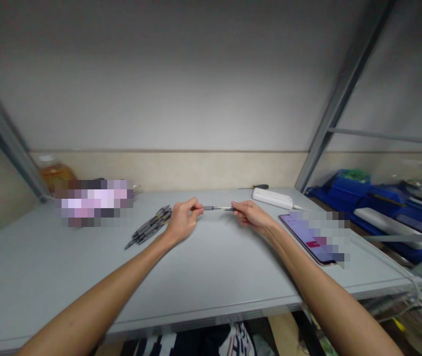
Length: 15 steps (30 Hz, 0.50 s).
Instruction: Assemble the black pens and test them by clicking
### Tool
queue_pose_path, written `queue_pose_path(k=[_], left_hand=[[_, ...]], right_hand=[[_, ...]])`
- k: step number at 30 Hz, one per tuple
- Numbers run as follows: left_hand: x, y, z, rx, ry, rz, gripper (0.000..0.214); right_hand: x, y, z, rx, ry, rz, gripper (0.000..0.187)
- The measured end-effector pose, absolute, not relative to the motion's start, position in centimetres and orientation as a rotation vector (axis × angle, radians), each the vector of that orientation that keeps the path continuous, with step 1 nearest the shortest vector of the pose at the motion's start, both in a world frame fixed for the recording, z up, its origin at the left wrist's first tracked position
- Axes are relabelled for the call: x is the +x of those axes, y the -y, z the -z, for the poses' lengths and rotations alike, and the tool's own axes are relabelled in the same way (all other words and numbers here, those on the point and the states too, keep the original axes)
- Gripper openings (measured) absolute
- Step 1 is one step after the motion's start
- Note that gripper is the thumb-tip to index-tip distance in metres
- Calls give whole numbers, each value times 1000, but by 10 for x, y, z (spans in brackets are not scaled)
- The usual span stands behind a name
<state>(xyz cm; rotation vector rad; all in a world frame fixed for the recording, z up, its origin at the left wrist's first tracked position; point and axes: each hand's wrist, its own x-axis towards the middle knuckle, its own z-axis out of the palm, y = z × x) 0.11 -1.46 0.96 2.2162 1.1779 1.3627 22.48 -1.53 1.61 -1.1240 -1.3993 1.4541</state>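
Between my hands, level above the table, is a pen in parts: a grey barrel (208, 208) on the left and a thin pale refill (221, 208) running to a dark end piece (229, 209) on the right. My left hand (183, 220) pinches the barrel with thumb and fingertips. The dark end sits in the closed fingers of my right hand (251, 215). Whether the parts touch inside the barrel is too small to tell. Beside my left hand lies a bundle of several grey and black pens (147, 228), partly behind that hand.
A phone (303, 237) and a white power strip (272, 198) with its cord lie on the right. Behind the strip is a screwdriver (260, 187). A blurred-out pinkish item (94, 201) and an amber bottle (55, 173) stand back left. Blue trays (385, 198) sit beyond the right frame post.
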Motion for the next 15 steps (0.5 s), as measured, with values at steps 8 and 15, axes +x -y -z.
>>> queue_pose_path(k=[8,15], left_hand=[[4,16,-4,2463,-1066,-1425,11],[5,17,-5,2615,-1035,-1280,10]], right_hand=[[229,11,-16,-1073,1139,-1659,36],[229,9,-14,-1111,1099,-1648,37]])
